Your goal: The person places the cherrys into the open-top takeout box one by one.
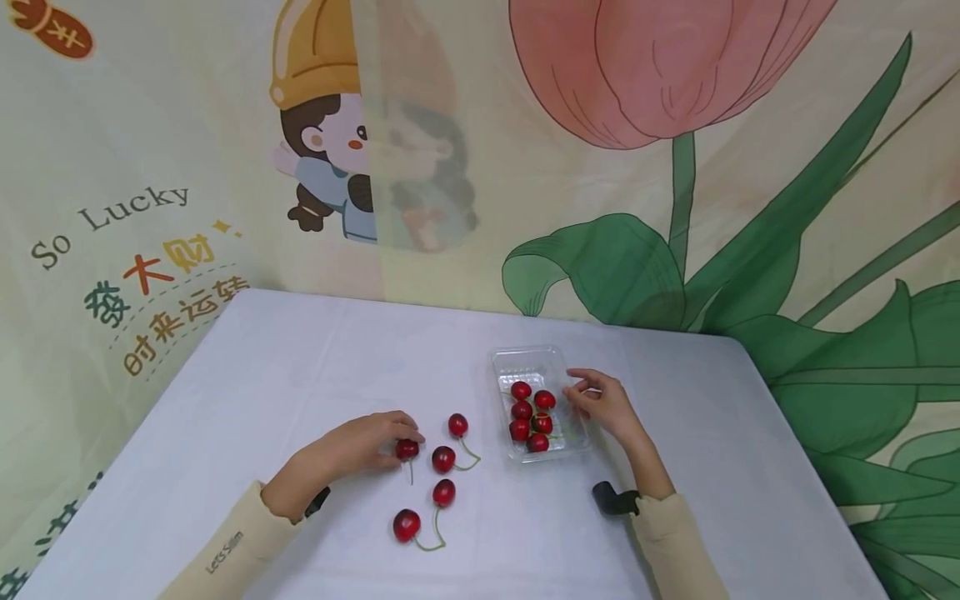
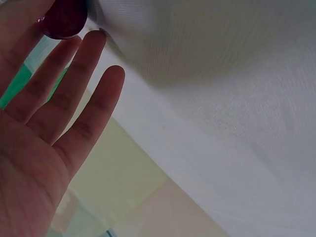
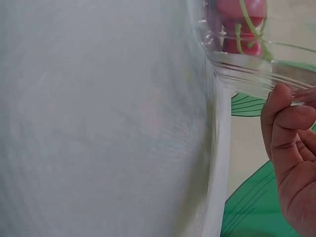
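My left hand [image 1: 372, 440] pinches a dark red cherry [image 1: 407, 450] by its sides, low over the white table; its stem hangs toward me. The left wrist view shows this cherry [image 2: 65, 19] at the top edge, the other fingers [image 2: 91, 121] spread out straight. A clear plastic box [image 1: 531, 357] stands to the right, with several stemmed cherries [image 1: 521, 409] inside. My right hand [image 1: 606, 407] holds the box's right rim between thumb and fingers. From the right wrist, bent fingertips [image 3: 280, 96] overlap the ridged rim [image 3: 247, 74].
Between the left hand and the box lie several loose cherries [image 1: 443, 459] with green stems. A patterned cloth backdrop [image 1: 450, 275] rises behind the white-covered table [image 1: 285, 367]. Black wrist mounts [image 1: 615, 500] sit by both sleeves.
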Available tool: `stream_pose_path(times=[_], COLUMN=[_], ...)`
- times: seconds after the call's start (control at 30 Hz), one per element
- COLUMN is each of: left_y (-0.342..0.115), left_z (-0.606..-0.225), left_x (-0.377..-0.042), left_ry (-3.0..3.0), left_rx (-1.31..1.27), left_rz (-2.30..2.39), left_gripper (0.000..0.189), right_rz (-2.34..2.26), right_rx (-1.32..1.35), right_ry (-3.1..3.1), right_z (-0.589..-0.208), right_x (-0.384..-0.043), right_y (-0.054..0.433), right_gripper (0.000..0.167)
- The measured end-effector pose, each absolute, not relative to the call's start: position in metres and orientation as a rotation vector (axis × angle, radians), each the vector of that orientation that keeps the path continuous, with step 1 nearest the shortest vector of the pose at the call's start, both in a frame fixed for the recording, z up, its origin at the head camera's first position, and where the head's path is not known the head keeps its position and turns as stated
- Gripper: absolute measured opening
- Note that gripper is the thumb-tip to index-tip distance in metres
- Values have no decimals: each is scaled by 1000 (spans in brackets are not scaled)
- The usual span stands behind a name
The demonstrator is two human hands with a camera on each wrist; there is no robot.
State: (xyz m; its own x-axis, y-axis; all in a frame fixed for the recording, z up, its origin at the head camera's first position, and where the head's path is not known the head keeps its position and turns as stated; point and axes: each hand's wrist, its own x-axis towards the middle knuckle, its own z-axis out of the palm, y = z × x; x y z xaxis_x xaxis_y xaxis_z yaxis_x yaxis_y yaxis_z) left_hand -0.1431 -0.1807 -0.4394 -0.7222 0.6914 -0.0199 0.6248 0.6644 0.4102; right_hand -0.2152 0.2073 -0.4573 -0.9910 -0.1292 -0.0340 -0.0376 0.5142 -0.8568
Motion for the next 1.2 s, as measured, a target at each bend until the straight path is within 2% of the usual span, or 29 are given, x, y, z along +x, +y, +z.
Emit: stream_pose_path(times=[0.27, 0.7, 1.2], left_y=[-183, -186, -175], left_z=[-442, -435, -404], left_x=[-142, -148, -177], left_ry=[2732, 2758, 2848], left_rx=[1146, 1043, 1053], left_rz=[610, 650, 719], left_gripper=[30, 32, 36], right_rz=[-1498, -1524, -1528], right_rx=[-183, -204, -253], right_ry=[2662, 2638, 2636], right_z=[-460, -458, -457], right_x=[-216, -215, -215], right_y=[209, 208, 209], right_gripper=[41, 43, 41])
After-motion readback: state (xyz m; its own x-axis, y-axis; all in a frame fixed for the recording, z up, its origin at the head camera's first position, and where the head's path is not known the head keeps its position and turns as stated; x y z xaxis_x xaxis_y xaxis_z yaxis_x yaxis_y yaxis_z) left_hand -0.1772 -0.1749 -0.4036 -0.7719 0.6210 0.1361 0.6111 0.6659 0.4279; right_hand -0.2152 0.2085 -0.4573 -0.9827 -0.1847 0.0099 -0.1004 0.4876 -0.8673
